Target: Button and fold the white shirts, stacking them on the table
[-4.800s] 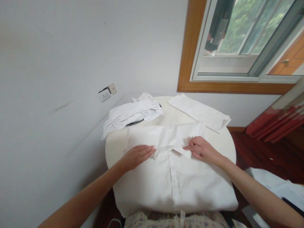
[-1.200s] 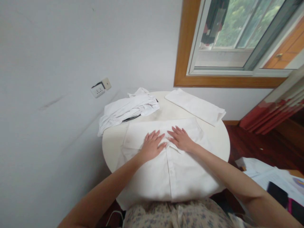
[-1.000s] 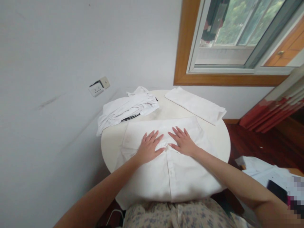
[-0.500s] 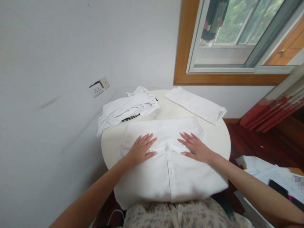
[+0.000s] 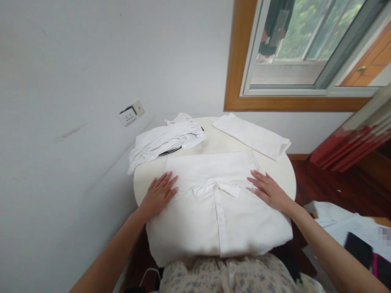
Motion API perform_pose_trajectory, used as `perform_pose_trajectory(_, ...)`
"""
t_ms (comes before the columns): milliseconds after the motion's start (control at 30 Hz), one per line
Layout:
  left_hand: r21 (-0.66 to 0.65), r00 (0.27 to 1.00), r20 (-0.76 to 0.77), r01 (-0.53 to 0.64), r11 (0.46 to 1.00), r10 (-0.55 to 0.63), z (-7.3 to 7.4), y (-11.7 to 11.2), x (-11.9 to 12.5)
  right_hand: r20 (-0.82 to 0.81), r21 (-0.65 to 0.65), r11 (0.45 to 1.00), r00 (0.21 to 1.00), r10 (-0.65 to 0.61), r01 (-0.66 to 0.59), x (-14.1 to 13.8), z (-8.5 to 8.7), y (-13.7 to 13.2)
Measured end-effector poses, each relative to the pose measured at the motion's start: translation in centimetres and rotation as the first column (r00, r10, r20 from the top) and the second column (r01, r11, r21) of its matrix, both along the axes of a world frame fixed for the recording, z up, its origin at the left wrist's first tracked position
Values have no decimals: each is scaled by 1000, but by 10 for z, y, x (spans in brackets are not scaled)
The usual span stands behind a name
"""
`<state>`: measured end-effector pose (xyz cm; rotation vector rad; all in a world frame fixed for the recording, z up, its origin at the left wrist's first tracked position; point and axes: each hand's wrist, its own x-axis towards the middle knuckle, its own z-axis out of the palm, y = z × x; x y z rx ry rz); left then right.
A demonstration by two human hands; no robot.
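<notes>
A white buttoned shirt (image 5: 220, 219) lies folded on a small round cream table (image 5: 284, 175), collar (image 5: 215, 188) facing away from me. My left hand (image 5: 159, 194) rests flat, fingers spread, on the shirt's left shoulder edge. My right hand (image 5: 269, 190) lies flat with fingers stretched on the right shoulder. Neither hand holds anything. The shirt's near edge hangs over the table toward my lap.
A crumpled white garment (image 5: 166, 140) with a black cord under it sits at the table's back left. A folded white cloth (image 5: 252, 136) lies at the back right. A wall socket (image 5: 130, 115) is on the left wall, and a wood-framed window (image 5: 235, 73) above. Papers (image 5: 345, 226) lie at the right.
Both hands slid outward from the collar's middle to the shirt's shoulders, flat on the cloth. The collar now lies uncovered between them.
</notes>
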<state>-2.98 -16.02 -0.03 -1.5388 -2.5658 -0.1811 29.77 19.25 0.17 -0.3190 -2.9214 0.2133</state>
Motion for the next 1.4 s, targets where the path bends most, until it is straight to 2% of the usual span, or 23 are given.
perform_pose_trajectory(67,20,999,-34,-4,1000,4,8,8,0,-27,7,1000,1000,-13,13,-8,5,3)
perform_pose_trajectory(167,117,995,-90,-26,993,36,24,30,-10,-78,71,996,995,-55,60,-33,13,15)
perform_pose_trajectory(233,167,981,-115,-139,976,159,33,47,-22,-97,92,982,983,-159,168,-56,16,28)
perform_pose_trajectory(267,166,957,-135,-233,958,257,35,55,-29,-97,84,962,963,-254,262,-68,17,35)
perform_pose_trajectory(367,118,854,-161,-481,869,495,34,73,-47,-56,84,841,846,-531,534,-99,18,57)
perform_pose_trajectory(433,103,821,-132,-546,832,555,28,78,-55,-20,90,783,787,-617,616,-112,17,69)
perform_pose_trajectory(500,116,825,-88,-549,828,559,22,80,-60,29,73,761,761,-648,645,-120,17,80)
perform_pose_trajectory(600,131,835,-23,-543,829,551,17,81,-61,142,11,757,749,-647,653,-126,18,93)
perform_pose_trajectory(700,127,831,27,-554,823,555,19,81,-61,201,-40,767,757,-622,641,-130,20,101)
perform_pose_trajectory(867,147,823,231,-556,818,518,21,75,-62,167,-116,774,780,-603,623,-127,20,98)
perform_pose_trajectory(967,227,825,371,-525,820,426,21,65,-64,98,-191,801,823,-560,568,-118,19,93)
perform_pose_trajectory(1033,298,843,404,-488,820,355,24,59,-63,29,-177,835,851,-524,520,-113,23,90)
perform_pose_trajectory(1133,410,886,367,-427,806,283,33,58,-60,-81,-42,864,861,-503,501,-112,39,87)
perform_pose_trajectory(1233,500,936,236,-348,793,262,47,71,-64,-207,85,852,846,-492,516,-121,59,90)
perform_pose_trajectory(1300,515,949,136,-313,798,284,58,82,-74,-271,131,856,849,-454,500,-129,70,96)
perform_pose_trajectory(1400,468,936,51,-330,820,348,72,94,-89,-330,178,868,859,-391,463,-138,78,107)
